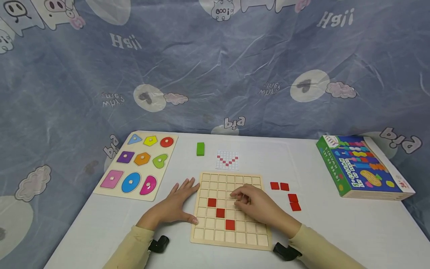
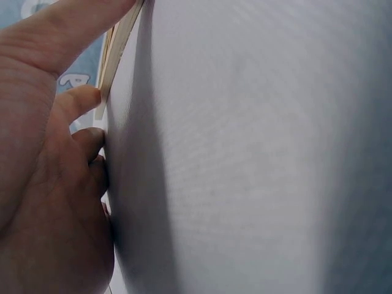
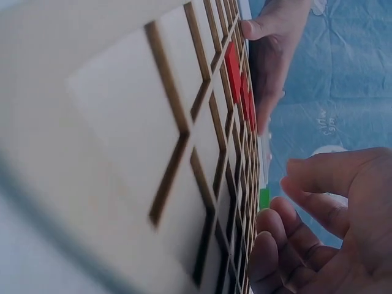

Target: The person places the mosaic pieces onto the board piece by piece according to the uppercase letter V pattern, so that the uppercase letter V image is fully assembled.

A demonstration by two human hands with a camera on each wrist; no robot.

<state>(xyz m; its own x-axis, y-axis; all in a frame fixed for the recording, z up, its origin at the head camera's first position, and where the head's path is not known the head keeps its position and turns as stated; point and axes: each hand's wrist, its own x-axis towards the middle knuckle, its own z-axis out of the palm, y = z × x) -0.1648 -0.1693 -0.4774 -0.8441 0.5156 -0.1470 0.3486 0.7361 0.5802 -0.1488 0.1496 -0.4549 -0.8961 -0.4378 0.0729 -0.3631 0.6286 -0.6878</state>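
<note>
A white worktop (image 1: 336, 216) stands before a blue-grey sheet (image 1: 218, 74) printed with cartoons, with a puzzle (image 1: 129, 167) on its left, a box (image 1: 364, 164) on its right, and a green block (image 1: 200, 149) and a card (image 1: 227, 160) towards the far side. In the near middle lies the board (image 1: 222, 186), three red tiles (image 1: 220, 213) in a diagonal on it and four more just to its right. The left hand (image 1: 176, 203), fingers spread, touches the board's left edge, while the right hand (image 1: 256, 204) is over its right half, fingers loosely bent and apart from the thumb.
</note>
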